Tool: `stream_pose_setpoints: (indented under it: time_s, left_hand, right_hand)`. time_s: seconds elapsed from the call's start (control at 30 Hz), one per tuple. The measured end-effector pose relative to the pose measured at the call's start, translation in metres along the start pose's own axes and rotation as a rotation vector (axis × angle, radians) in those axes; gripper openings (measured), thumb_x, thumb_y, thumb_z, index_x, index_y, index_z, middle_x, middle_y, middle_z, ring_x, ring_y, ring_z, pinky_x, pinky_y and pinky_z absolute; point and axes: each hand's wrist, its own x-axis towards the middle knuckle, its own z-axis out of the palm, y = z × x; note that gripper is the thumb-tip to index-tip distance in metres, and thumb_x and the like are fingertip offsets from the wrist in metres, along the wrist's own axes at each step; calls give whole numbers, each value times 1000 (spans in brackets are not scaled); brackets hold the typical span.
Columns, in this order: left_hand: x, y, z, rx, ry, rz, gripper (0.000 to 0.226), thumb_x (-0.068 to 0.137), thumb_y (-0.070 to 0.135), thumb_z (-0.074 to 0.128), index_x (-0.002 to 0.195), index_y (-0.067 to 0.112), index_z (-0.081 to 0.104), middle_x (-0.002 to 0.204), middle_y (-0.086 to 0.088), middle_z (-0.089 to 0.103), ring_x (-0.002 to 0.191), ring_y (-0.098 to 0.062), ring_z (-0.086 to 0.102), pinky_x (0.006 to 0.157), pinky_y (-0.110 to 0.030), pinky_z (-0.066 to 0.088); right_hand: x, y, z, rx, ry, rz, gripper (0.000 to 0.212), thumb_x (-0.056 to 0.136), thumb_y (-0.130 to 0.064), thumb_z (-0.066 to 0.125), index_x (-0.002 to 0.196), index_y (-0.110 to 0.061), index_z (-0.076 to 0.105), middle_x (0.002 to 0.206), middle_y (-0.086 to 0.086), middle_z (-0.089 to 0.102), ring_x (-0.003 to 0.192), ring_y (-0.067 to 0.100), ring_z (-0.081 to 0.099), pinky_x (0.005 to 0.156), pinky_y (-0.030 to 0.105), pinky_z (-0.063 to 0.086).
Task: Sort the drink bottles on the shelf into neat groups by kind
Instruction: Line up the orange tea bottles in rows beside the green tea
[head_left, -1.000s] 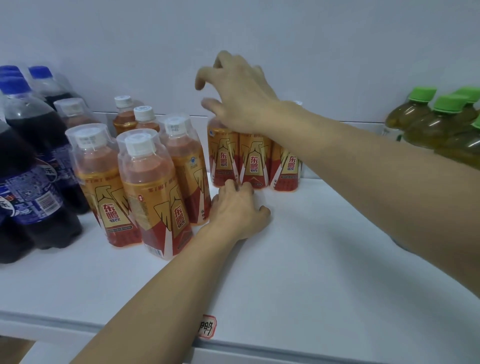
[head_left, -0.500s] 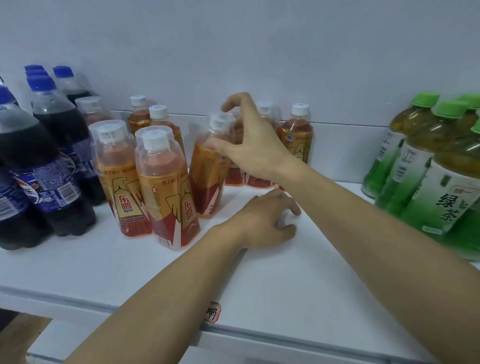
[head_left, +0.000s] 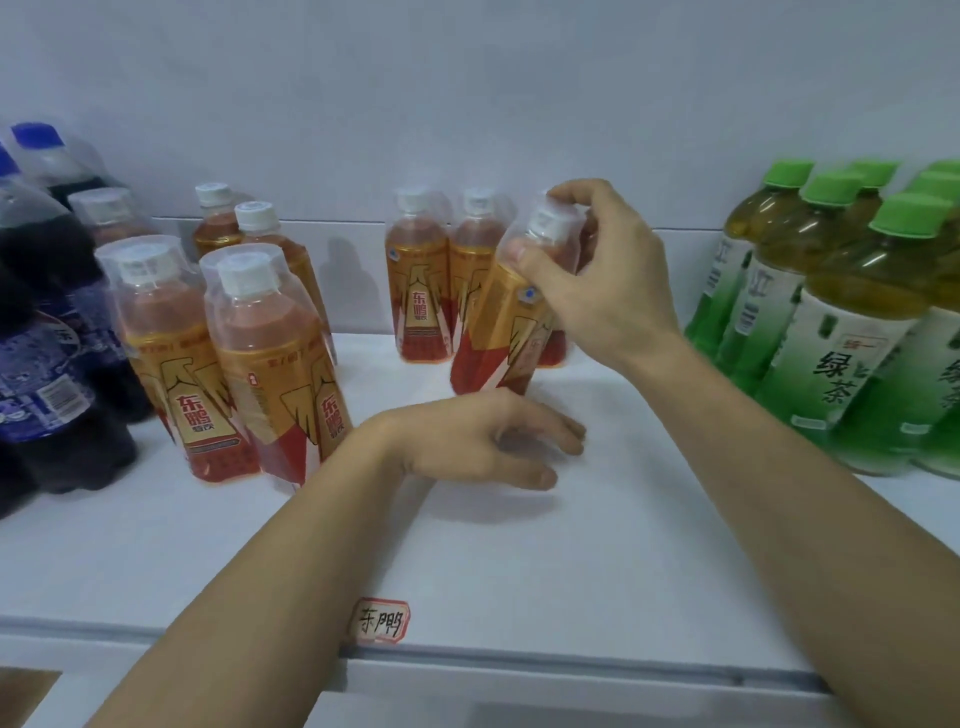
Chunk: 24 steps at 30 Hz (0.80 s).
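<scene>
- Right grip (head_left: 597, 291) pinches the neck of a tilted orange bottle (head_left: 511, 312), mid-shelf, just before three more at the back edge.
- Left grip (head_left: 483, 441) rests loosely spread on the shelf (head_left: 571, 561).
- Colas (head_left: 47, 364) left, green teas (head_left: 857, 332) right look grouped.
- Orange bottles remain split; merging is left.

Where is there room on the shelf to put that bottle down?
The widest bare patch is the front of the white shelf, between the orange bottles and the green tea bottles. A narrower gap lies between the two orange clusters. Both ends are crowded. The right hand holds the tilted bottle.
</scene>
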Motion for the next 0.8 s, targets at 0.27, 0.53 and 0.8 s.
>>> stream_pose_setpoints:
  time_s: [0.27, 0.53, 0.8]
  left_hand:
    - [0, -18, -7, 71, 440, -182, 46, 91, 40, 73, 54, 16, 61, 59, 8, 68, 60, -10, 63, 63, -29, 49]
    - [10, -29, 2, 273, 674, -338, 37, 83, 38, 80, 74, 17, 51, 77, 7, 64, 70, -12, 61, 56, -26, 42]
    - [20, -29, 11, 242, 715, -308, 38, 85, 35, 81, 73, 22, 47, 88, 2, 69, 80, -16, 65, 71, -38, 58]
  right_hand:
    - [-3, 4, -6, -141, 69, -31, 66, 69, -64, 77, 120, -23, 65, 85, -20, 42, 78, 0, 47, 72, 20, 37]
    - [-11, 18, -1, -56, -68, -61, 73, 77, -52, 79, 141, -28, 51, 111, -8, 54, 82, 0, 54, 77, 17, 48]
    - [0, 38, -10, 89, -185, -29, 55, 80, -41, 76, 129, -37, 50, 107, -22, 60, 88, -6, 61, 73, 21, 56]
